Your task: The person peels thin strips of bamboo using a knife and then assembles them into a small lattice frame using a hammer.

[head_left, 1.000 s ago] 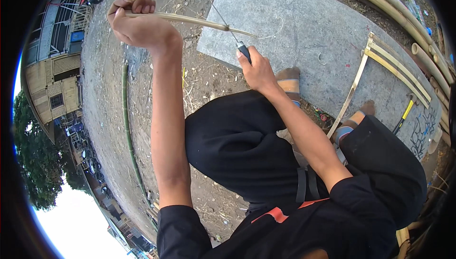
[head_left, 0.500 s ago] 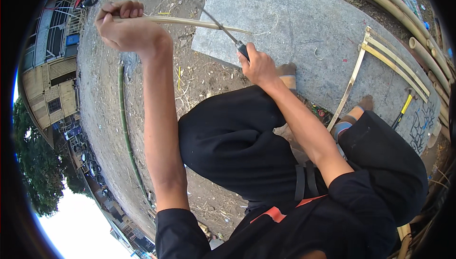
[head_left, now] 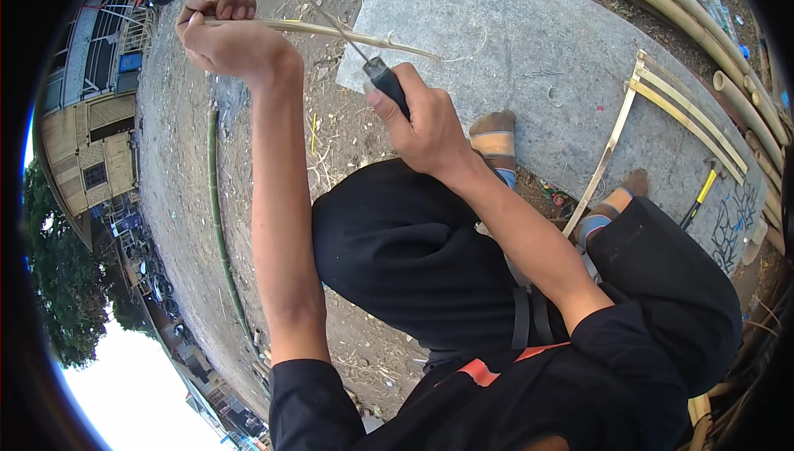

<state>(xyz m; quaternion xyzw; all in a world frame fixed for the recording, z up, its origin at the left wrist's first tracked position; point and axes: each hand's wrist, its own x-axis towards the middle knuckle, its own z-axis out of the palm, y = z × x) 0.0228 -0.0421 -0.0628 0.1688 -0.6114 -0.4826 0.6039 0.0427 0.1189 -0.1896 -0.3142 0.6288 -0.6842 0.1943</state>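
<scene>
My left hand (head_left: 236, 42) is closed around one end of a thin split bamboo strip (head_left: 310, 28), which points right over the grey concrete slab. Gripped by its dark handle in my right hand (head_left: 422, 120) is a knife (head_left: 361, 52) with a long thin blade. The blade crosses the strip near its middle, slanting up and left; whether it touches the strip I cannot tell. A small curl of bamboo stands up on the strip just right of the blade, and a fine pale shaving (head_left: 480, 46) hangs by its far end.
On the concrete slab (head_left: 529, 21) lie a bamboo strip frame (head_left: 662, 91), a hammer (head_left: 703, 190) with a yellow and black handle, and several nails (head_left: 542, 73). Thick bamboo poles (head_left: 686, 4) are stacked at the far right. A green bamboo pole (head_left: 217, 203) lies on the dirt to the left.
My right hand with the knife has moved left and nearer, bringing the blade further along the strip toward my left hand. A curl now shows on the strip. My left hand has shifted slightly.
</scene>
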